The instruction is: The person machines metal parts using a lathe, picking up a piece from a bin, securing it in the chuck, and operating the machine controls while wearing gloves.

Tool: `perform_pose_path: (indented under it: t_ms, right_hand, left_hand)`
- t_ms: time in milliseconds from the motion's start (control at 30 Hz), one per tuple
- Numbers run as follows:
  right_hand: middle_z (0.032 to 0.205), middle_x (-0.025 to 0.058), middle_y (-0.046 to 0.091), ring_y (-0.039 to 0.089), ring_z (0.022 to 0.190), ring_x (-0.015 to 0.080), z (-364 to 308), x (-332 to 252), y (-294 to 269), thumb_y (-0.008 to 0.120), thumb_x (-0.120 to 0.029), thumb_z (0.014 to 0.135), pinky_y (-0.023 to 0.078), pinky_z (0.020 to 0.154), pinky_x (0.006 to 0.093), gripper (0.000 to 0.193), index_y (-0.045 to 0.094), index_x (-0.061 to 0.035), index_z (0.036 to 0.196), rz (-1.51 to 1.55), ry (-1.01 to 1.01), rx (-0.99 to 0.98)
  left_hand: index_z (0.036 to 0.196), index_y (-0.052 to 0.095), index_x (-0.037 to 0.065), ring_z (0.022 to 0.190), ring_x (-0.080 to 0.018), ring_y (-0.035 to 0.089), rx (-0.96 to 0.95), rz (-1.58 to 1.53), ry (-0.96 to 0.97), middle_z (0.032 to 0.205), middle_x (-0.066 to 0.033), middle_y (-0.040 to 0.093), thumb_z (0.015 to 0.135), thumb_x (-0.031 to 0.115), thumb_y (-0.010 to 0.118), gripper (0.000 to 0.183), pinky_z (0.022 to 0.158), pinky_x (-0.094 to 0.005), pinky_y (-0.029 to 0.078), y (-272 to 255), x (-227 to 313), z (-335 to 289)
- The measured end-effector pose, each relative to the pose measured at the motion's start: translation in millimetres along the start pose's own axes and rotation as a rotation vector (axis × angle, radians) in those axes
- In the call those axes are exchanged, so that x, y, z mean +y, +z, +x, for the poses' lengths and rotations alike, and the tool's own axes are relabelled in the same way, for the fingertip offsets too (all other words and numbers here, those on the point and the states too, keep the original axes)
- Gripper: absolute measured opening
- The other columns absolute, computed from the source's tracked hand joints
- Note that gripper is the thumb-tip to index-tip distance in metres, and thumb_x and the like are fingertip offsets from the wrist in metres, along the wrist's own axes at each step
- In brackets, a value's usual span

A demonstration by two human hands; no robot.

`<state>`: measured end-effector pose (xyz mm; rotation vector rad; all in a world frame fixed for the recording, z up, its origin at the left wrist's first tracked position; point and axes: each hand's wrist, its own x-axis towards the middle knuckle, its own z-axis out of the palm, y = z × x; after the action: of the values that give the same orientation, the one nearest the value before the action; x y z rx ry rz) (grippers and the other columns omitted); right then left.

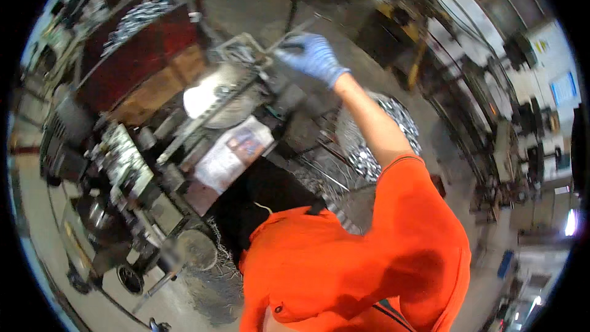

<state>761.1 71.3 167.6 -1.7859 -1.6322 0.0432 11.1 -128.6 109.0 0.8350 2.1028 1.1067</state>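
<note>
Your right hand point(312, 60) curls partway beside the metal frame point(254, 45), though I can't tell whether it grips anything.

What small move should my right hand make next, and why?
I'd probably check the grip of your gloved right hand before pulling on anything. It is right by the metal frame, but blur hides whether the fingers have closed on any part of it.
</note>
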Motion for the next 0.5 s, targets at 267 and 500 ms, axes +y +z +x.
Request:
perform_pose_path:
  t_ms: [267,500]
  right_hand:
    - [0.095,0.0179,0.064,0.061,0.091,0.0335,-229.8,224.6,-88.9,0.061,-0.059,0.066,0.048,0.081,0.0378,0.060,0.067,-0.0038,0.090,-0.612,0.998,-0.298]
    - [0.099,0.0217,0.062,0.059,0.095,0.0352,-263.2,159.5,-45.7,0.061,-0.057,0.068,0.046,0.083,0.0376,0.063,0.064,-0.0005,0.096,-0.331,0.985,-0.499]
  left_hand:
    - [0.082,0.061,-0.007,0.061,-0.0210,0.055,-0.089,0.065,-0.045,0.070,-0.0154,0.061,0.086,0.029,0.060,0.036,0.061,-0.0350,0.049,35.7,5.0,32.5]
    - [0.082,0.061,-0.007,0.062,-0.0210,0.056,-0.079,0.098,-0.045,0.071,-0.0155,0.061,0.085,0.029,0.061,0.036,0.061,-0.0353,0.050,25.4,14.3,29.7]
